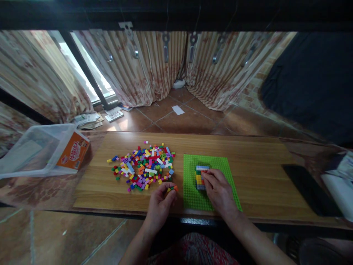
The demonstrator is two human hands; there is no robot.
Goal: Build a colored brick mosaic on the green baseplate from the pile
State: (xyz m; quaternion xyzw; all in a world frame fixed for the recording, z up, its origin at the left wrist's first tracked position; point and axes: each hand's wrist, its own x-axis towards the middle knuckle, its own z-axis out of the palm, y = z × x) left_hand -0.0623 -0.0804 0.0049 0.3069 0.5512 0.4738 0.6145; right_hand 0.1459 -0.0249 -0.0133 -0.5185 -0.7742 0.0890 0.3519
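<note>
A green studded baseplate (191,184) lies on the wooden table, and a small block of stacked toy bricks (199,178) in blue-grey, yellow, red and other colours stands on it. My right hand (220,189) reaches over the baseplate with its fingertips pinched on a red brick (203,172) at the top of the stack. Left of the baseplate, my left hand (161,201) is curled around a few small bricks (173,188), orange, yellow and green, held between thumb and fingers. A loose pile of mixed bricks (149,171) is spread just beyond my left hand.
A clear plastic bin (41,147) with an orange label lies on its side at the table's left end. Toward the right end sits a flat black object (310,189). Curtains (154,73) hang beyond the tiled floor, where papers (178,110) lie.
</note>
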